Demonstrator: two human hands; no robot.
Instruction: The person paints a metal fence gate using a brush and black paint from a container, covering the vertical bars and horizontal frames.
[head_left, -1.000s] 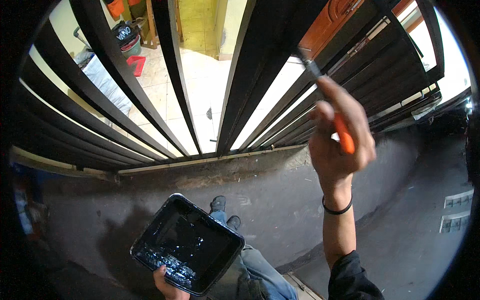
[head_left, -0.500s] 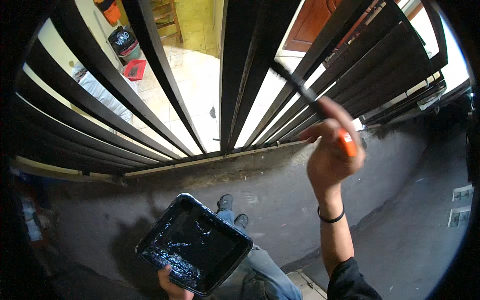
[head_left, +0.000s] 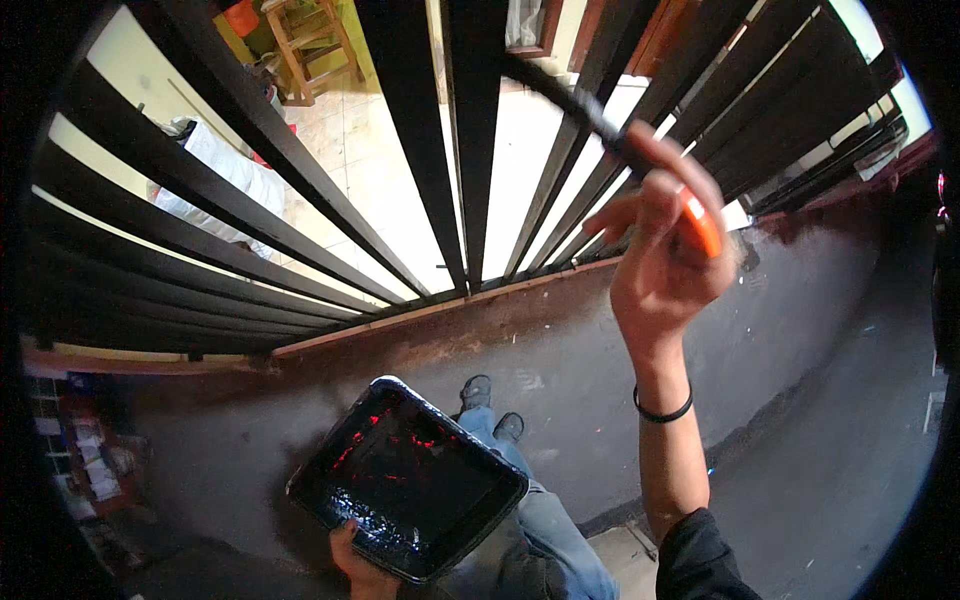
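Observation:
My right hand (head_left: 668,275), raised over the right side, is closed round the orange and black handle of a paintbrush (head_left: 572,100). The brush points up and left, and its dark bristle end meets the edge of a black upright slat (head_left: 472,130); whether it touches is blurred. Low in front of me, my left hand (head_left: 360,568) grips the near edge of a black paint tray (head_left: 462,432), thumb over the rim. Wet, shiny black paint (head_left: 375,528) coats the tray's near part, with red glints farther up.
A fence of black slats spans the view, standing on a low ledge (head_left: 530,290). Beyond it are a tiled floor (head_left: 350,150), a wooden stool (head_left: 305,50) and a white sack (head_left: 235,170). My shoes (head_left: 477,392) stand on grey ground (head_left: 590,420).
The view has shifted, so the fence and tray sit differently in it. The brush end has moved up and left along the slats. Both hands keep their holds.

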